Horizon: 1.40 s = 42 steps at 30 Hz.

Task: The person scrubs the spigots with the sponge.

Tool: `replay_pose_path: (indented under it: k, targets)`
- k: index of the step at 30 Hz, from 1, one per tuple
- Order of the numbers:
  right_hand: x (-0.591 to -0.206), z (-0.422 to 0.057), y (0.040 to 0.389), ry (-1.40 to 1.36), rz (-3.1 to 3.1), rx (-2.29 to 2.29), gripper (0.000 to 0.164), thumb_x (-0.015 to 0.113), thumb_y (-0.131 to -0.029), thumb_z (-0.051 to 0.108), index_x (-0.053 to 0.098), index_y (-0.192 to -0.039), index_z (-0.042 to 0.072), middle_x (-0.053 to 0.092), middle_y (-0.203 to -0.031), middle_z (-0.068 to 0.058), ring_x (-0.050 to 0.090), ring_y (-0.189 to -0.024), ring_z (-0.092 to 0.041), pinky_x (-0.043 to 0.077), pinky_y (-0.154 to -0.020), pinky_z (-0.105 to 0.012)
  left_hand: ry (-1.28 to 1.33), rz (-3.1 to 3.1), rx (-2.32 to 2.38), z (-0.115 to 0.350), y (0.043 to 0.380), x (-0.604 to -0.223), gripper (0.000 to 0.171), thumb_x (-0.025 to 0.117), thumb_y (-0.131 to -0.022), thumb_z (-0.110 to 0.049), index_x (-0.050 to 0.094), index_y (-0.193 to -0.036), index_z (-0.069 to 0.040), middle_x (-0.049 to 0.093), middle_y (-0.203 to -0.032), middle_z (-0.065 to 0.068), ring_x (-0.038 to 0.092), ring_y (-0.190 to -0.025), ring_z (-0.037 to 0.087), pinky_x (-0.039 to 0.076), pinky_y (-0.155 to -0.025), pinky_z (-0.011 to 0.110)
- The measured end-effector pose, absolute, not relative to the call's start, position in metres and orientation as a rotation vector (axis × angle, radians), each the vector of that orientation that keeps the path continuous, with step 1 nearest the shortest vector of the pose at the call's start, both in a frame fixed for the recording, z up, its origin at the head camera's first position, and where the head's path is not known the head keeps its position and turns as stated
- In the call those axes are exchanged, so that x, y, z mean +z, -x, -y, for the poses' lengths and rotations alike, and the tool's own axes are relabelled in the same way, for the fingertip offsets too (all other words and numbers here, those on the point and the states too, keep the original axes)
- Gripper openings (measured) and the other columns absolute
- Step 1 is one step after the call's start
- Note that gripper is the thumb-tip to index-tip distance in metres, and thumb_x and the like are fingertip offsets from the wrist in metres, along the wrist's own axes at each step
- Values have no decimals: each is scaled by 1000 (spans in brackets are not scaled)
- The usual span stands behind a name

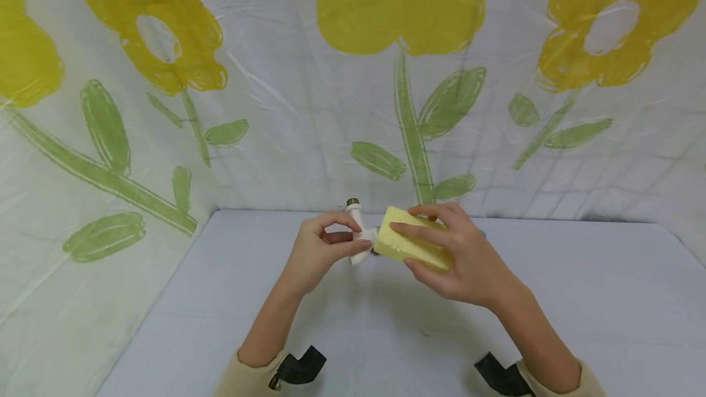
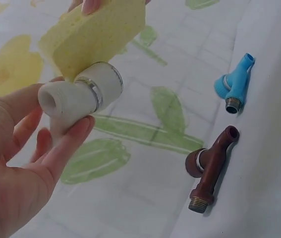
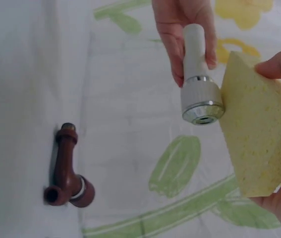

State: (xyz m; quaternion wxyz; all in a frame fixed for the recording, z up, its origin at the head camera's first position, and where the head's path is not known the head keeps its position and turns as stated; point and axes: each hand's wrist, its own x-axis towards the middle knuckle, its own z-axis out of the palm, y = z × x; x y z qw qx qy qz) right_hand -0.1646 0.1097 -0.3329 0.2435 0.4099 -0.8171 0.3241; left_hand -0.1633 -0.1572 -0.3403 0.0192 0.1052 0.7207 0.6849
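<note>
My left hand (image 1: 325, 244) pinches a white plastic tap (image 1: 355, 234) between thumb and fingers. The tap has a brass-coloured threaded end pointing away in the head view. In the left wrist view its ribbed knob (image 2: 103, 85) with a chrome ring shows beyond the fingertips. My right hand (image 1: 460, 256) grips a thick yellow sponge (image 1: 405, 241), thumb on the near side and fingers over the top. One edge of the sponge (image 3: 256, 134) meets the side of the knob in the right wrist view. Both things are held up above the table.
A brown tap (image 2: 210, 171) and a blue tap (image 2: 237, 82) lie on the white table (image 1: 248, 299). The right hand mostly hides the blue one in the head view. Behind the table hangs a flower-printed sheet (image 1: 309, 115).
</note>
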Motion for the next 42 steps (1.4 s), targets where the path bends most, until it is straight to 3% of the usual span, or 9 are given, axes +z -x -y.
replay_pose_path:
  k: [3, 5, 9, 13, 22, 25, 31, 37, 42]
  targets:
    - [-332, -109, 164, -1136, 2222, 887, 54, 87, -79, 17, 76, -131, 25, 66, -131, -6, 55, -109, -22, 51, -73, -35, -180, -2179, 2169, 156, 164, -340, 37, 81, -85, 10, 59, -113, 1, 57, -125, 13, 75, -104, 25, 64, -83, 30]
    - [-332, -108, 163, -1148, 2220, 884, 54, 87, -79, 17, 75, -131, 26, 66, -131, -6, 57, -109, -22, 50, -76, -36, -124, -2146, 2190, 156, 166, -340, 43, 80, -86, 10, 61, -123, 0, 57, -126, 13, 74, -108, 25, 64, -86, 31]
    - [-330, -107, 163, -1159, 2217, 859, 55, 88, -78, 18, 75, -131, 25, 66, -131, -7, 58, -108, -22, 50, -78, -37, -175, -2057, 2215, 156, 167, -342, 50, 73, -92, 10, 61, -140, 8, 65, -132, 17, 74, -106, 18, 62, -91, 29]
    - [-332, -109, 164, -1160, 2215, 872, 55, 88, -78, 17, 76, -131, 25, 66, -130, -6, 56, -108, -21, 51, -75, -35, -283, -1968, 2229, 154, 167, -343, 47, 65, -95, 14, 56, -142, 16, 64, -139, 21, 73, -104, 10, 61, -91, 25]
    - [-337, -113, 169, -1110, 2265, 1003, 50, 82, -86, 13, 73, -135, 22, 68, -130, -4, 61, -110, -20, 56, -73, -33, -400, -1874, 2273, 154, 166, -344, 48, 54, -100, 17, 42, -146, 23, 48, -151, 31, 64, -118, 7, 57, -95, 19]
    - [-337, -113, 171, -1094, 2308, 1029, 47, 79, -90, 13, 72, -136, 20, 69, -132, -2, 65, -116, -22, 57, -78, -36, -451, -1856, 2303, 154, 165, -345, 47, 52, -101, 17, 41, -145, 26, 49, -149, 26, 61, -119, 9, 56, -96, 19]
    - [-336, -114, 171, -1097, 2340, 1166, 44, 75, -95, 10, 70, -138, 19, 72, -133, 3, 67, -113, -14, 58, -79, -31, -534, -1849, 2332, 156, 164, -345, 45, 53, -101, 15, 40, -143, 28, 55, -142, 15, 59, -117, 11, 55, -96, 19]
    - [-334, -114, 169, -1113, 2308, 1341, 40, 70, -99, 9, 70, -139, 18, 73, -132, 1, 67, -106, -11, 60, -75, -30, -574, -1847, 2352, 156, 163, -344, 42, 54, -99, 17, 49, -140, 24, 57, -139, 13, 59, -113, 13, 55, -95, 19]
    - [-336, -114, 171, -1096, 2303, 1627, 37, 57, -104, 4, 66, -140, 2, 71, -125, -12, 66, -97, -11, 61, -72, -29, -629, -1753, 2418, 155, 162, -345, 37, 56, -98, 16, 64, -134, 11, 61, -132, 10, 58, -109, 13, 55, -94, 19]
